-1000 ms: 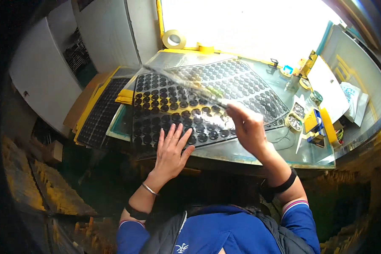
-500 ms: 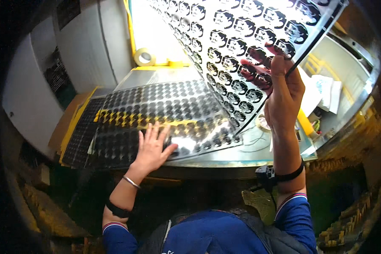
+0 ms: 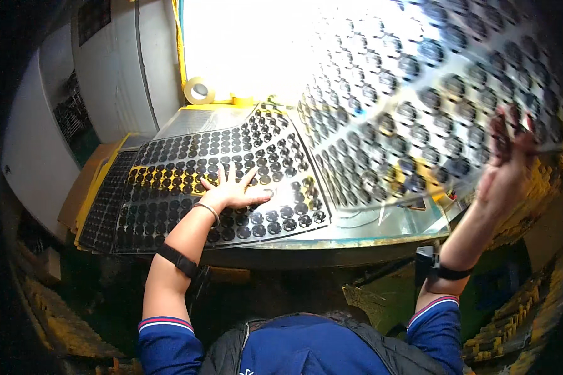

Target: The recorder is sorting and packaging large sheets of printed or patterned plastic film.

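Observation:
My left hand (image 3: 231, 190) lies flat, fingers spread, on a clear film sheet (image 3: 162, 212) printed with rows of black round figures. The sheet rests on the table, with a yellow strip showing through it. On the right, a second clear film sheet (image 3: 419, 115) with the same kind of black prints is raised and tilted, blurred by motion. My right hand (image 3: 505, 169) is at its lower right edge, gripping it. The fingers of that hand show dimly through the film, and its thumb is hard to make out.
A bright white lit panel (image 3: 244, 47) stands behind the table. Before it sit a roll of pale tape (image 3: 210, 94) and a smaller yellow roll (image 3: 243, 100). Another dark-printed sheet (image 3: 106, 209) lies at the left. The table's front edge (image 3: 381, 239) curves below; grey cabinets (image 3: 109, 72) stand left.
My right hand has moved right and down, swinging the raised film sheet to the right and away from the sheet below. My left hand stays on the lower sheet, slightly shifted.

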A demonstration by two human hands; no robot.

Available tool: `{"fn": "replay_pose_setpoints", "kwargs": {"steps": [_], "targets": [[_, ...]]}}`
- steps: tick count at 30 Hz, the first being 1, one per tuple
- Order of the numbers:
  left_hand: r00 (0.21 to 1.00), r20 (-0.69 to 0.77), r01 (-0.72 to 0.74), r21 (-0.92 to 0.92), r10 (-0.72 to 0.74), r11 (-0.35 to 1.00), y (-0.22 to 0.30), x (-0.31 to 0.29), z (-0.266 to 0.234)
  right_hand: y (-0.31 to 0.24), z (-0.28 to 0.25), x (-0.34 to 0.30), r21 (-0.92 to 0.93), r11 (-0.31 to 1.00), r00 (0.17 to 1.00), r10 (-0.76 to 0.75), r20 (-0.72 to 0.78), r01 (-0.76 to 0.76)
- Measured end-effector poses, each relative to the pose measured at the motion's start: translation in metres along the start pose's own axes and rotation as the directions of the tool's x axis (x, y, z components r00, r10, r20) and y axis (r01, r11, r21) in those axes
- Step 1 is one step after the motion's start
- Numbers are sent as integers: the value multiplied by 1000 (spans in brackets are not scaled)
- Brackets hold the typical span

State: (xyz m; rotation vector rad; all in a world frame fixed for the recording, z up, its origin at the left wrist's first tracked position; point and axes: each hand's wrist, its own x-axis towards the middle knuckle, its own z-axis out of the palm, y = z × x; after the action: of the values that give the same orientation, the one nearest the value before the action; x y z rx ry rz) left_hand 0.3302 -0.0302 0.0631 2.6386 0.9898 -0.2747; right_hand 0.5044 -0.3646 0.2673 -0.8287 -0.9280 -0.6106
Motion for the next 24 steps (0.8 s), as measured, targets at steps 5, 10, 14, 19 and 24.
{"fn": "replay_pose_setpoints", "kwargs": {"steps": [5,10,14,19,24], "targets": [[1000,-29,-3,-17,3,1000,0,-1,1,-45,-88,29,-392,846,928,-286,239,362],[806,-174,-592,-253,566,765,27,-2,20,-58,-100,34,-198,972,992,-130,2,128],[477,-367,-372,-907,798,-195,81,-54,57,-45,-96,16,-74,997,994,19,-111,-27],[883,-357,-276,-920,304,-277,30,-127,58,16,-50,-61,182,942,919,319,-230,-282],[794,-522,-578,-807,-313,-120,-59,-184,31,43,-21,-140,373,704,769,637,45,-605]]}}
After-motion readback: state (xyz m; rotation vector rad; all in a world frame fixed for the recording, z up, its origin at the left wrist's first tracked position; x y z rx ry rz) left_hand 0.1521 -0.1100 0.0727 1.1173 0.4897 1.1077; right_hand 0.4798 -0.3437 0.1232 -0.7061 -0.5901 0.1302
